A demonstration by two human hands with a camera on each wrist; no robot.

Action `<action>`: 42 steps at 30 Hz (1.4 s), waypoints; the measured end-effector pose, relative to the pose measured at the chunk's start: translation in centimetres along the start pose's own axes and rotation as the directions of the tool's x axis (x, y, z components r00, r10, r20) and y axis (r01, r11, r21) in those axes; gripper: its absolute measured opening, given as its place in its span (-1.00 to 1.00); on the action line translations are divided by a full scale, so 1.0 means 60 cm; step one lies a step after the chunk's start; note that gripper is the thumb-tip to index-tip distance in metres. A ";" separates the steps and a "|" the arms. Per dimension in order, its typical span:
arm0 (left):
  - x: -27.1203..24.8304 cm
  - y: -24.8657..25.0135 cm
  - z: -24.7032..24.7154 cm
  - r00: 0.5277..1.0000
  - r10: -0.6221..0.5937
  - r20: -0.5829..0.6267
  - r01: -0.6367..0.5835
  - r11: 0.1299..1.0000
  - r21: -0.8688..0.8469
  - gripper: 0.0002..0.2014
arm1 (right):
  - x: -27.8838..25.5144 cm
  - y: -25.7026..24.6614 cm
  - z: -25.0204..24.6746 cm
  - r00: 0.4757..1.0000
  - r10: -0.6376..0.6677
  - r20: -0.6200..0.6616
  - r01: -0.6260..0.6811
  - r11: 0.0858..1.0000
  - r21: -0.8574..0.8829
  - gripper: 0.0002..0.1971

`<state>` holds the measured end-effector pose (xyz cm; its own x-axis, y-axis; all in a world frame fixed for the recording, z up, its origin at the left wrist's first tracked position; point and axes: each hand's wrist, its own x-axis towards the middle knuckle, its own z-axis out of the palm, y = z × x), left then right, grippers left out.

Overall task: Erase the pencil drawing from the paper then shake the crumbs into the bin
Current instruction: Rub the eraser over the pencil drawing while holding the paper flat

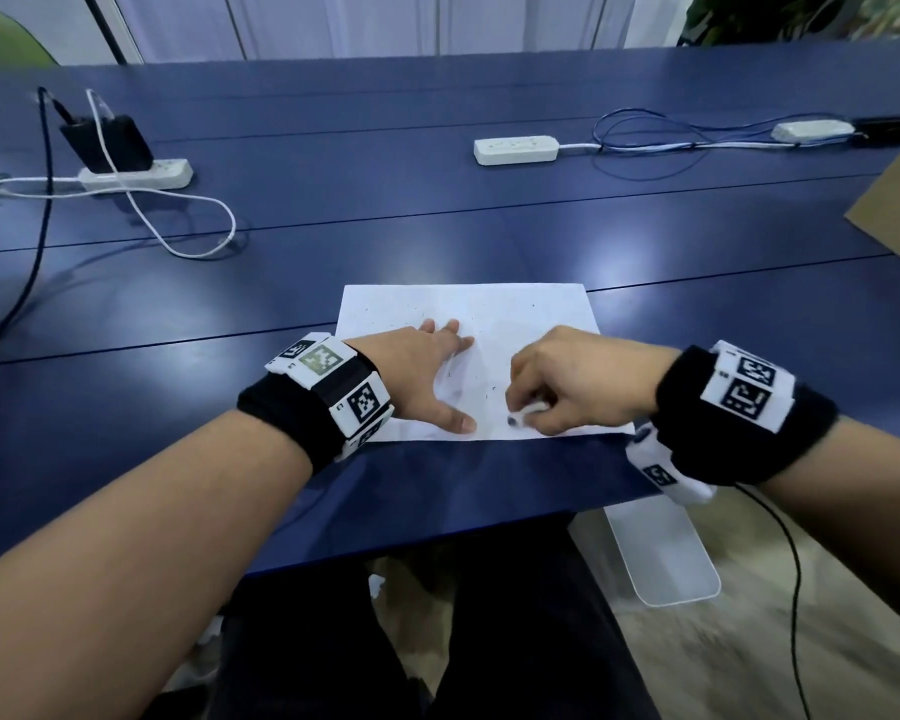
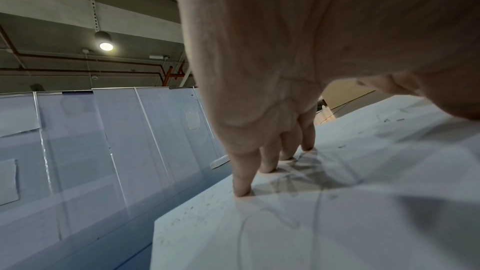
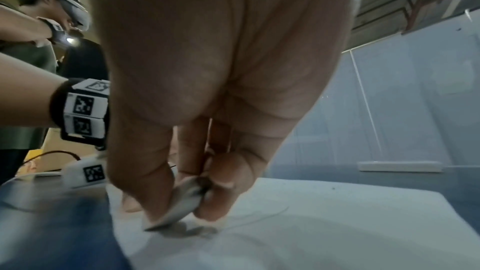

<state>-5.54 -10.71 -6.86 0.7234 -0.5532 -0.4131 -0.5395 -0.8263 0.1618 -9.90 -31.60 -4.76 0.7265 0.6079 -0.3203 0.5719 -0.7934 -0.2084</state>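
Left hand [image 1: 427,376] flat, fingers spread, pinning the paper [image 1: 520,309] to the blue table [image 1: 333,241] so it won't slide; right hand [image 1: 567,387] pinches the eraser [image 1: 528,410] near the sheet's front edge, rubbing; crumbs [image 1: 385,324] scattered; bin [image 1: 666,553] waits below the table's edge.

The head view looks steeply down over the table [image 1: 437,200]; both wrist views sit low, close behind the fingers; all share the paper [image 1: 515,309].
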 end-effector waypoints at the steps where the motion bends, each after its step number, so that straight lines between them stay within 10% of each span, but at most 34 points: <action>1: -0.001 0.000 0.000 1.000 -0.001 -0.001 0.001 1.000 -0.001 0.11 | 0.005 0.005 -0.001 1.000 0.013 -0.018 -0.013 1.000 -0.005 -0.80; 7: -0.002 0.001 -0.001 1.000 -0.005 -0.011 0.005 1.000 0.013 0.10 | 0.059 0.048 -0.027 0.957 0.241 -0.162 -0.243 0.970 0.011 -0.81; 14: 0.000 -0.001 0.001 1.000 -0.003 -0.008 0.003 1.000 0.001 0.10 | 0.003 0.002 0.004 1.000 0.012 0.000 -0.012 0.999 0.041 -0.81; 22: -0.001 0.000 -0.001 1.000 0.008 -0.009 -0.007 1.000 0.019 0.11 | 0.060 0.049 -0.035 0.957 0.252 -0.144 -0.251 0.968 0.028 -0.83; 36: 0.031 0.037 -0.004 0.997 0.058 -0.048 -0.053 0.995 0.086 0.10 | 0.023 0.027 -0.008 0.996 0.086 -0.007 -0.086 0.996 -0.011 -0.78; 42: 0.031 0.040 -0.009 0.997 0.060 -0.052 -0.055 0.995 0.088 0.05 | 0.062 0.067 -0.034 0.948 0.258 -0.184 -0.259 0.966 0.019 -0.83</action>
<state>-5.27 -13.74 -6.76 0.7111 -0.6067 -0.3553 -0.6144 -0.7819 0.1053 -4.11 -32.43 -4.88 0.9068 0.3777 -0.1873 0.3569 -0.9242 -0.1360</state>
